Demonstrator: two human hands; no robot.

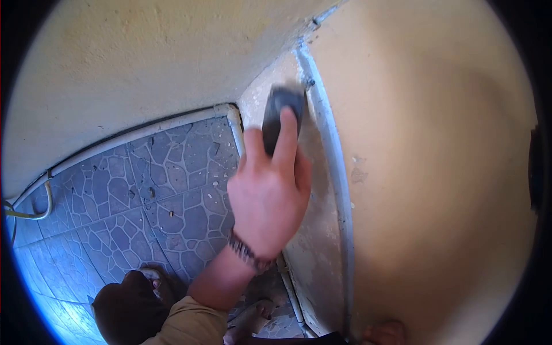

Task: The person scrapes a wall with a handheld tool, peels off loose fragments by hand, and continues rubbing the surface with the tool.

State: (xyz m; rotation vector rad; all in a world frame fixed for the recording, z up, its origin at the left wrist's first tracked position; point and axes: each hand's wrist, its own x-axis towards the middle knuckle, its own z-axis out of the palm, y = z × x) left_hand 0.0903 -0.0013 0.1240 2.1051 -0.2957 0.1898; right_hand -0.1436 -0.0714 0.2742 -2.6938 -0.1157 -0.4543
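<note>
Right hand (267,201) is closed around a dark block (282,109), index finger laid along its face and thumb on its left edge. Floor (115,201) lies to the left. The block presses flat on the scraped wall strip (316,241), just left of a white pipe (340,190).

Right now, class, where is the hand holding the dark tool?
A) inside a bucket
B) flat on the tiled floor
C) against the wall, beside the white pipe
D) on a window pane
C: the right hand holds the tool up against the rough wall, just left of the pipe, well above the floor.
</note>
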